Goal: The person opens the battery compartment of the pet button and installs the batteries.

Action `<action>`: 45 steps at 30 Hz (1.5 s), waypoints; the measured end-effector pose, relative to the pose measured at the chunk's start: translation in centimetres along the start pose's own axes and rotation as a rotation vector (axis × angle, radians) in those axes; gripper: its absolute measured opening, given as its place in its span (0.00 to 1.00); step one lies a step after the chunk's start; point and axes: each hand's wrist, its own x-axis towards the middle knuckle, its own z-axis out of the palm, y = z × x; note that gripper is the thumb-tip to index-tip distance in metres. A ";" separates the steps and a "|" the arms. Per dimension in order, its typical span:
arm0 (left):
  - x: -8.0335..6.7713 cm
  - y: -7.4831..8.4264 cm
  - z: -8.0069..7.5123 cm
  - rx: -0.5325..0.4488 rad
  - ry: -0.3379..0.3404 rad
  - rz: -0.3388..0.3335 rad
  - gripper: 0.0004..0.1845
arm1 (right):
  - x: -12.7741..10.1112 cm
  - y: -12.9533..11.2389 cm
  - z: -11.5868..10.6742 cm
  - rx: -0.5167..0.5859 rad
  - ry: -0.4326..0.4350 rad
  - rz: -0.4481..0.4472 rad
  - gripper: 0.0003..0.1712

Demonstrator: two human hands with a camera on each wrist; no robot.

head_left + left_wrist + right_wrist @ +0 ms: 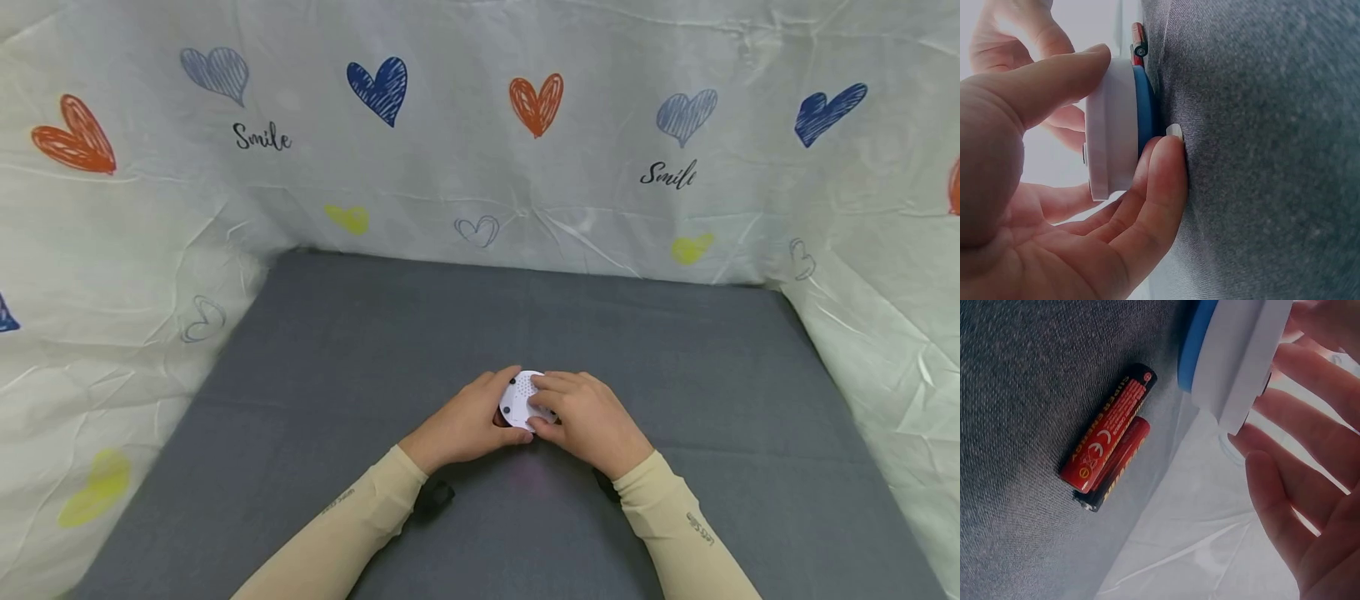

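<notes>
The person's left grip (471,421) holds a round white-and-blue device (517,403) close to the grey-covered bench (450,325), thumb and fingers around its side, while the right grip (588,417), clasping nothing, rests relaxed fingertips on its perforated face. Near two red-and-black batteries (1110,428), the casing looks light, stiff and perhaps slippery, best taken by its white rim.

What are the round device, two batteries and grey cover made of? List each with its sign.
Round device: probably hard plastic, smooth white and blue, judging by its clean moulded edges.
Batteries: likely metal in slightly shiny printed wrap; one end looks silvery.
Grey cover: seemingly matte fabric, by its woven-looking grain.
</notes>
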 end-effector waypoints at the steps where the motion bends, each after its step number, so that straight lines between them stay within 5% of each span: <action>1: 0.0 0.0 0.0 -0.001 -0.001 0.001 0.51 | 0.0 0.0 0.0 0.000 0.000 -0.004 0.10; 13: 0.3 0.1 0.0 0.001 -0.015 -0.011 0.52 | 0.0 0.1 -0.2 0.016 -0.028 0.045 0.13; 45: 0.0 0.2 0.1 0.002 -0.017 -0.014 0.51 | 0.0 0.1 0.6 -0.003 0.020 0.005 0.13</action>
